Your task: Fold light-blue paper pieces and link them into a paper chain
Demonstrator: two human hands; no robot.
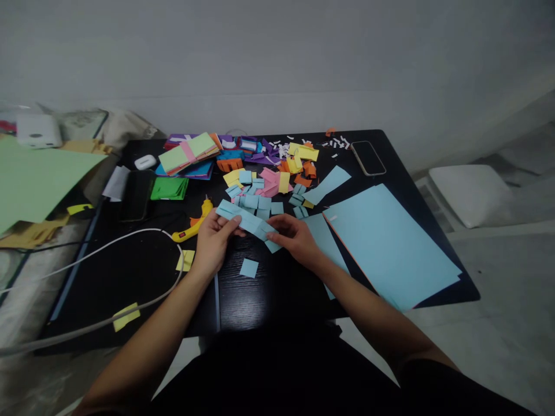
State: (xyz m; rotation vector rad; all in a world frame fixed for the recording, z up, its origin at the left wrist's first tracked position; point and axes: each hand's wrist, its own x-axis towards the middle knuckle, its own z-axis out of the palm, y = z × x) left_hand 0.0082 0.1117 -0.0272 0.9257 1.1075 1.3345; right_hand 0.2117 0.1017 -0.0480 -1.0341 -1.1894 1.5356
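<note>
Between my two hands is a creased light-blue paper strip [247,219], raised a little over the black table. My left hand [213,238] pinches its left part, thumb on top and fingers beneath. At the strip's right end, my right hand [295,236] grips the paper between thumb and fingers. A small blue paper square [249,267] lies on the table below the strip. Just beyond it are several folded blue paper pieces [258,202]. A yellow glue gun [193,222] rests by my left hand, partly hidden behind it.
Large blue sheets [385,242] cover the table's right side, near a phone [367,158]. Coloured paper scraps [277,179] and a stack of paper [191,153] lie at the back. A white cable [180,260] loops across the left. A white stool [470,193] stands at right.
</note>
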